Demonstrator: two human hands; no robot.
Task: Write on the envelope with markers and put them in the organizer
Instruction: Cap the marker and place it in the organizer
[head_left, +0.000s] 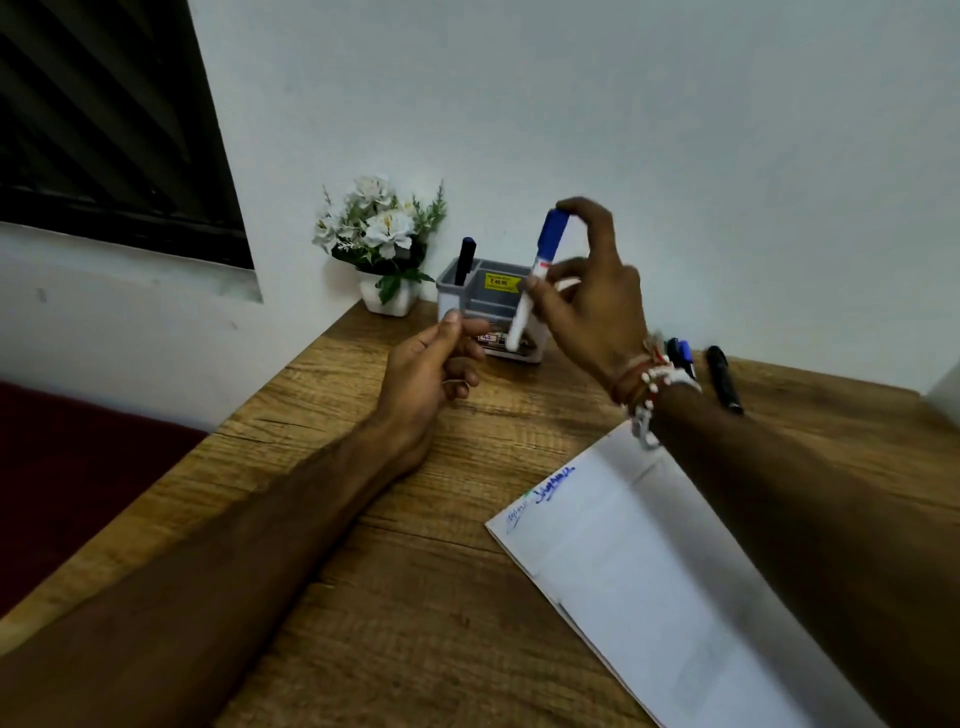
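We see right grip (597, 306) pinching blue-capped marker (535, 275), tilted, over organizer (448, 285). Left grip (431, 374) loosely curled, empty, just before organizer. Black marker (465, 260) stands in left compartment. Envelope (649, 571) flat on worktop (415, 597).

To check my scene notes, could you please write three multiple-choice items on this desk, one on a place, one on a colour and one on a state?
1. Where is the dark marker?
A. in a drawer
B. standing in the left compartment of the organizer
C. on a shelf

2. What colour is the cap of the white marker in the right hand?
A. red
B. green
C. blue

3. What state is that marker in?
A. capped
B. uncapped
C. broken in two

Answers: 1 B, it stands upright in that compartment; 2 C, the cap at its top is blue; 3 A, the cap sits on the barrel.
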